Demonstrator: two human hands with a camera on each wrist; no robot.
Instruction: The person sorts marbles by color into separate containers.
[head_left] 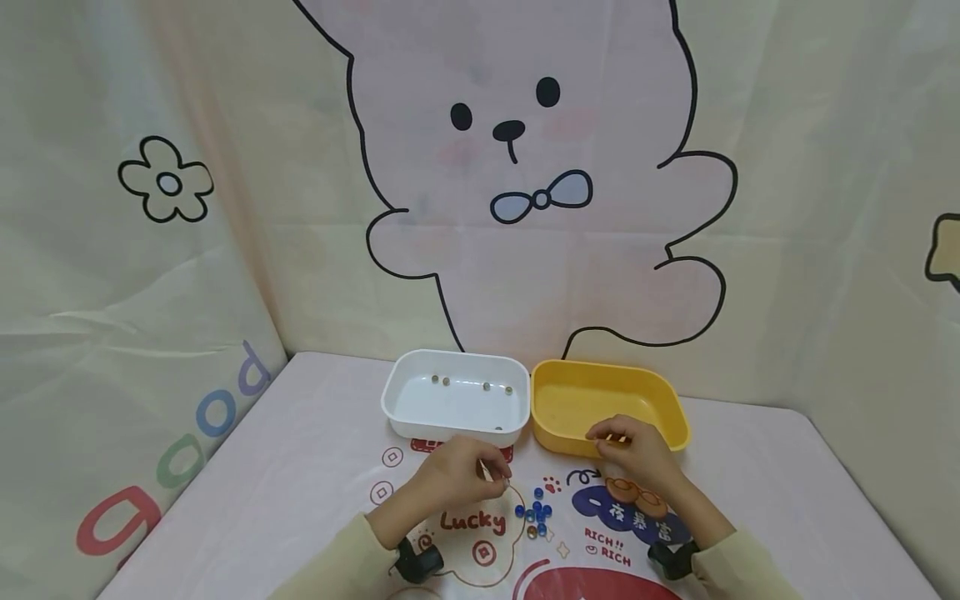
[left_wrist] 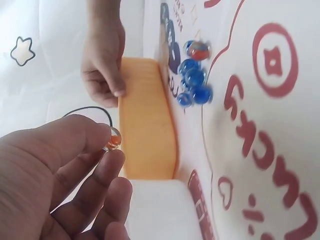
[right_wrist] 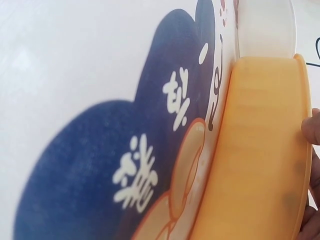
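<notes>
My left hand (head_left: pixel 459 475) pinches a clear marble with an orange swirl (left_wrist: pixel 115 139) between thumb and fingertip, above the table in front of the white tub (head_left: pixel 456 429). In that tub lie several small brownish marbles (head_left: pixel 487 387). My right hand (head_left: pixel 637 450) is over the near rim of the yellow tub (head_left: pixel 558 440), fingers loosely bent and apart from the thumb, with nothing seen between them. A cluster of blue marbles (head_left: pixel 531 516), with an orange-brown marble (head_left: pixel 532 532) at its near edge, lies on the table between my forearms.
The two tubs stand side by side at the back of the table, against a printed cloth backdrop (head_left: pixel 795 317). The tablecloth (head_left: pixel 315 467) carries printed words and drawings. Two faint dark spots show through the yellow tub's wall in the right wrist view; what they are is unclear.
</notes>
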